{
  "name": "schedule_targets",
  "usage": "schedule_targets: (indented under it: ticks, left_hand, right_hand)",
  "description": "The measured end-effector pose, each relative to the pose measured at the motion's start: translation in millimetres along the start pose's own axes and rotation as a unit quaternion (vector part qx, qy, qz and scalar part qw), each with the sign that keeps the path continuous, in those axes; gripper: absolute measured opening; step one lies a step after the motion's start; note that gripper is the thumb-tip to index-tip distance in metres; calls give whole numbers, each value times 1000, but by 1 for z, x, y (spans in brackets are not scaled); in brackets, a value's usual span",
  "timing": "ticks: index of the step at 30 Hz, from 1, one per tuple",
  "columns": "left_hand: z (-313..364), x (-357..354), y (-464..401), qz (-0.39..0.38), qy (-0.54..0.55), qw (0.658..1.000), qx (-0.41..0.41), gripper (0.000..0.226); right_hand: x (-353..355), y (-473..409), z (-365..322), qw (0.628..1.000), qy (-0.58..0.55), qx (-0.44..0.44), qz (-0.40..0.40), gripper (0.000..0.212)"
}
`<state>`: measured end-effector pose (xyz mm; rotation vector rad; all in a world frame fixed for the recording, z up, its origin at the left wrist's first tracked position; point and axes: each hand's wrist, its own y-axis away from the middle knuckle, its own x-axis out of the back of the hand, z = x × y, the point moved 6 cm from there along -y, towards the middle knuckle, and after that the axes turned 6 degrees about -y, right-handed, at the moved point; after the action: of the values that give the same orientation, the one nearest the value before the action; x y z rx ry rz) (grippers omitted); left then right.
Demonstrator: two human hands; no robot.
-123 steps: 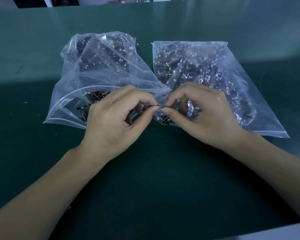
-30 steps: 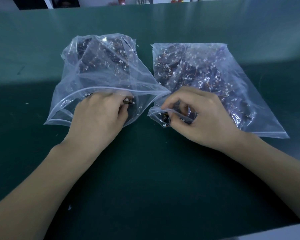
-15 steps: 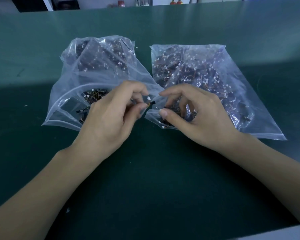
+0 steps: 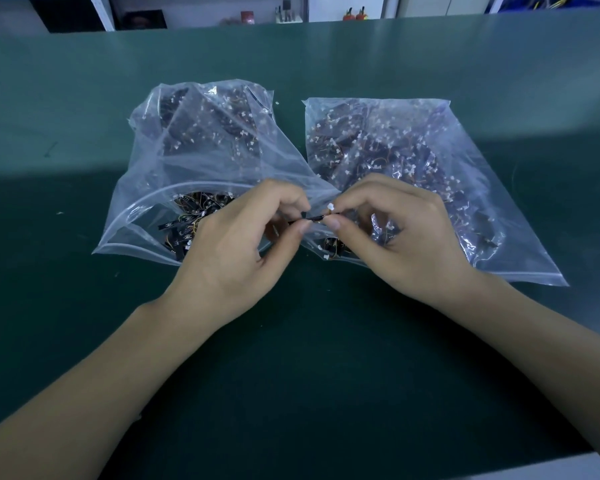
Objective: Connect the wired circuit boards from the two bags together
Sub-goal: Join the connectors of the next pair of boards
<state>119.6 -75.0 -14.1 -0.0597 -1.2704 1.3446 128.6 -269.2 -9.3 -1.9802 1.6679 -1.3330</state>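
Two clear bags lie side by side on the green mat (image 4: 84, 341), mouths toward the person. The left bag (image 4: 160, 157) gapes open, and the right bag (image 4: 482, 209) lies flatter; each holds a great many small dark boards with thin wires and white plugs. Judging by those heaps, most of the task is left: nearly all the boards sit loose and unjoined inside the plastic, and no pile of finished pairs shows anywhere on the mat.

Both hands meet just in front of the bag mouths, between the two bags. The left hand (image 4: 236, 251) is curled, thumb and forefinger pinched on one end of a thin dark board (image 4: 309, 219). The right hand (image 4: 399, 244) is curled likewise, its thumb and forefinger nipping the other end, where a white plug (image 4: 329, 206) sticks up just above the fingertips. Whether this is one board or two pressed end to end, I cannot tell; the piece is too small. It looks like a joining in progress, not a finished one.

One second ago the hands were apart, the left reaching into its bag and the right picking at the mouth of the other. Half a second ago they had drawn close with a gap between the fingertips. Now the tips nearly touch, and the piece bridges them.
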Motion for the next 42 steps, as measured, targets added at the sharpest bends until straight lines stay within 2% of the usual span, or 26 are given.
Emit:
schedule_targets:
  ticks: [5,10,25,27,29,32,38,42]
  left_hand:
    - [2,4,-3,31,12,999,-9,17]
    - [10,2,-4,19,-5,998,-56,17]
    - [5,0,-3,21,-16,999,-33,18]
    - [1,5,-4,42,-20,999,-12,23]
    - [-1,12,-6,62,-45,997,-17,14]
    - [0,19,-7,80,-61,994,-31,11]
    - [8,10,-7,29,-37,997,-60,18]
    - [9,9,-7,30,-70,994,-83,15]
  right_hand:
    - [-1,-1,2,1000,2,-13,-2,10]
    - [-1,0,2,1000,-2,-4,-2,12]
    - [2,-1,3,1000,-5,-11,-3,9]
    - [3,-1,3,1000,7,-8,-15,15]
    - [2,-2,6,997,51,-8,-52,29]
    - [1,-3,9,992,96,-7,-83,38]
    - [8,-2,11,998,53,-24,-27,31]
    - [9,-2,9,998,58,-9,1,27]
